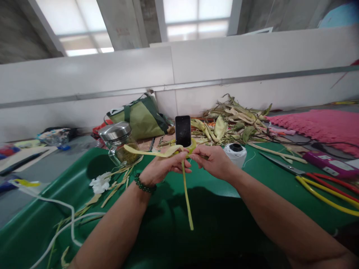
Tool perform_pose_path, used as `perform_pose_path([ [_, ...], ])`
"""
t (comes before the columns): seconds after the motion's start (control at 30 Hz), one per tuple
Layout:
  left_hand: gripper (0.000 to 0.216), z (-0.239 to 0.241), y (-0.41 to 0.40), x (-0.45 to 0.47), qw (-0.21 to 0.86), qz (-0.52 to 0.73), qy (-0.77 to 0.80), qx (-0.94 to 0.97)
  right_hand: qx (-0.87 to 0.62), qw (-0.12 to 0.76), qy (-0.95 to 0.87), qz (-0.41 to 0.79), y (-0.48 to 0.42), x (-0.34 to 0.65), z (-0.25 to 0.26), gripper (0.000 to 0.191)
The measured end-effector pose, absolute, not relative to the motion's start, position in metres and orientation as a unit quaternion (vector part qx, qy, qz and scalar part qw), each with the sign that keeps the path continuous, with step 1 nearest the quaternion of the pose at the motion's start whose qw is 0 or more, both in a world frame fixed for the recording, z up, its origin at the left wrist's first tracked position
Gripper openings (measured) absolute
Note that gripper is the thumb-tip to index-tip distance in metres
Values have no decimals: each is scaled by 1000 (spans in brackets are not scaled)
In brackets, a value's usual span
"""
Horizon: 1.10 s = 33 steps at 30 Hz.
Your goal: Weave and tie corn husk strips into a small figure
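Note:
In the middle, over the green mat [224, 213], my left hand [165, 165] is closed on pale yellow-green corn husk strips [187, 198]. One strip hangs straight down below the fingers. Another wide strip [137, 150] reaches out to the left over the back of the hand. Close beside it, my right hand [214, 160] is closed in a pinch near where the strips cross; what lies between its fingertips is too small to make out. A dark bead bracelet [143, 185] circles my left wrist. Just behind the hands stand a phone [183, 130] and a yellow tape roll [193, 145].
A white thread spool [236, 155] is right of the hands, with long scissors [297, 172] farther right. At left stand a lidded glass jar [119, 144] and a green bag [143, 119]. Corn husks [235, 116] are heaped behind. A white cable [71, 213] crosses the mat's left side.

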<state>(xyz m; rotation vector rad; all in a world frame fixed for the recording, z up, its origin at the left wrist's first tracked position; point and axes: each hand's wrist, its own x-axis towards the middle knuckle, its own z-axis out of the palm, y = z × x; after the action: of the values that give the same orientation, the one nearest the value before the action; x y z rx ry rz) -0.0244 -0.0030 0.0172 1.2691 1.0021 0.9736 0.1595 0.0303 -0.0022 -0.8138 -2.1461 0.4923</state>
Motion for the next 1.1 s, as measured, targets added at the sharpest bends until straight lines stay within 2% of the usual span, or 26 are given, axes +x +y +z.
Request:
perform_pose_path([
  [0.13,37,15,-4,-19,520,448,442,577,-317,383,-849,181,30,160,-2,20],
  [0.27,35,12,-1,-19,474,448,462,601,-306,374,-862,152,29,159,-5,21],
  [0.4,31,9,3,-22,515,473,464,544,-318,371,-858,158,28,158,-7,22],
  [0.53,41,9,2,-21,591,444,442,509,-327,386,-848,156,28,158,-6,18],
  [0.63,46,9,0,-19,562,437,444,544,-332,394,-846,138,29,158,-6,15],
  [0.73,41,8,0,-20,531,454,448,558,-329,397,-848,124,30,159,-7,15],
  [1.1,33,8,5,-25,600,444,440,500,-323,413,-839,148,34,160,-9,17],
])
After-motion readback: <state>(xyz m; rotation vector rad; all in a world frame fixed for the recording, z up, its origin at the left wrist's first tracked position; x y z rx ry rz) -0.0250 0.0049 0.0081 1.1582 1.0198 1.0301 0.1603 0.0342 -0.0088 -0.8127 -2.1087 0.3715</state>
